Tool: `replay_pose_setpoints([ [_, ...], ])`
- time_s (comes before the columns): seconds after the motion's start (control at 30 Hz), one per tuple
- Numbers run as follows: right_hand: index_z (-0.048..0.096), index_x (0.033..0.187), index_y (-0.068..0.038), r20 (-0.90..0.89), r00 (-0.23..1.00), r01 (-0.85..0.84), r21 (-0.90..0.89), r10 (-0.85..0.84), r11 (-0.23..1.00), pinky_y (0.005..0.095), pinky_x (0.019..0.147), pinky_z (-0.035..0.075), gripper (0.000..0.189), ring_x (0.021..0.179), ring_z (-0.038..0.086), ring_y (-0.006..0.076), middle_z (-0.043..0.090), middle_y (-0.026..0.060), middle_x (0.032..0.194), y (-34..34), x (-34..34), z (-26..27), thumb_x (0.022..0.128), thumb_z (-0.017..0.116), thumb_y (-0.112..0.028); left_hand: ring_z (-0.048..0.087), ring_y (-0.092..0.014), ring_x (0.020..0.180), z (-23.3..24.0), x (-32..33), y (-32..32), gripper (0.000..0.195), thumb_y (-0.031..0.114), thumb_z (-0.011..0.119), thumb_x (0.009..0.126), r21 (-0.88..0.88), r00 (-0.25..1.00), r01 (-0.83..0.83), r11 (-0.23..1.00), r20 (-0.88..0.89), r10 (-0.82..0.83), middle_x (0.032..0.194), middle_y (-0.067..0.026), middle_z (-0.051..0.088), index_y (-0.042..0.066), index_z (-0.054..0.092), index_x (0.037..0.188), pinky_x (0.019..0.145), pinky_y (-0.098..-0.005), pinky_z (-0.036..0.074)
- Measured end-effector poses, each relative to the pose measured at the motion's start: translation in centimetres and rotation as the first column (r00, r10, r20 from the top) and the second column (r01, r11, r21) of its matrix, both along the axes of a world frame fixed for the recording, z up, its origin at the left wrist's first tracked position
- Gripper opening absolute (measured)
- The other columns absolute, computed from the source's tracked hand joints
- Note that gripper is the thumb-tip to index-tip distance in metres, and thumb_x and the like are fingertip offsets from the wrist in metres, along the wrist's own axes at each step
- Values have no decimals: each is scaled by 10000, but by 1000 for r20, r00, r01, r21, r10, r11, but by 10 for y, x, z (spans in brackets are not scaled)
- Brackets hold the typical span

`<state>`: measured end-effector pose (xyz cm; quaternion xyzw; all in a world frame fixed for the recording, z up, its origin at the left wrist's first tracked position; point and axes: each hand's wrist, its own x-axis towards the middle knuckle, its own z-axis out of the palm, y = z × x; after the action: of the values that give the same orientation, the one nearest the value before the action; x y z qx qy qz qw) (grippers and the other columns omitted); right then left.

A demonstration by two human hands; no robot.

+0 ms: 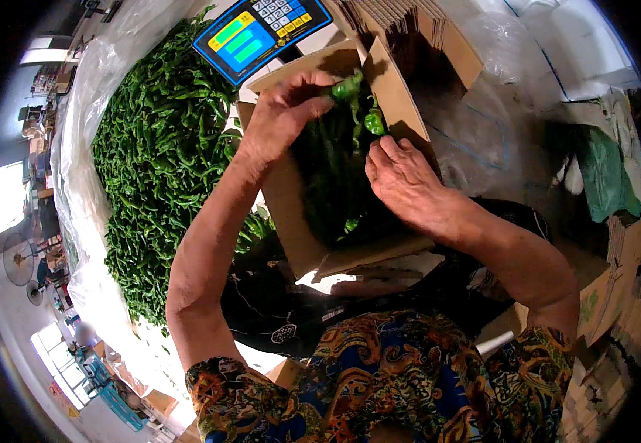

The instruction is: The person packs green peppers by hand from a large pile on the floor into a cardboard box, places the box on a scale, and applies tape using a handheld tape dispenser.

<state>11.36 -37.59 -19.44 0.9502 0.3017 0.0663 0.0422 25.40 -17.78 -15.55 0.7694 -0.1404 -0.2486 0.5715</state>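
Observation:
An open cardboard box (293, 221) stands before me with green peppers (352, 224) inside, much of its interior in deep shadow. Over its far part, my left hand (284, 113) pinches a slightly blurred green pepper (347, 87) between thumb and fingers. My right hand (406, 171) reaches inside the right wall, fingers curled down, against or very near a shiny green pepper (375, 123). Its fingertips are hidden, so whether it grips that pepper does not show.
A large heap of green peppers (160, 144) lies left on clear plastic sheeting (71, 160). Beyond the box is a digital scale's display panel (262, 33). Flattened cardboard boxes (442, 39) stand at the far right. A person (85, 340) is at far left, near fans (20, 258).

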Motion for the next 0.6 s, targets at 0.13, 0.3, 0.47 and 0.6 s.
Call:
replay_pose_setpoints([
  [0.13,722,919,-41,-158,985,-86,-96,70,992,399,871,461,180,1034,533,267,628,96,939,-10,-4,41,797,631,-138,623,-199,1144,3,-11,18,316,34,706,844,140,908,91,986,395,-140,1128,-64,702,38,682,1159,1036,-334,446],
  [0.3,640,1008,-15,-244,957,263,508,-156,820,451,810,521,160,927,622,327,636,130,947,-48,13,76,854,599,-27,640,-302,1075,9,-8,16,317,-62,706,755,258,649,230,938,678,-346,1117,-93,686,74,694,1042,991,-385,470],
  [0.47,647,1044,-9,-266,944,303,450,-198,840,430,842,515,175,941,633,356,653,166,977,-68,21,87,875,616,-39,621,-337,1061,-25,-30,-16,412,-115,635,689,379,512,334,863,696,-504,1044,-109,667,85,693,1044,963,-436,482],
  [0.6,649,976,-12,-279,953,230,399,-122,888,414,940,489,157,1022,616,331,653,154,975,-45,9,82,826,603,-13,595,-367,1089,-47,-27,-13,392,-66,649,737,479,479,165,862,725,-494,1134,-158,632,92,693,1093,959,-457,497],
])
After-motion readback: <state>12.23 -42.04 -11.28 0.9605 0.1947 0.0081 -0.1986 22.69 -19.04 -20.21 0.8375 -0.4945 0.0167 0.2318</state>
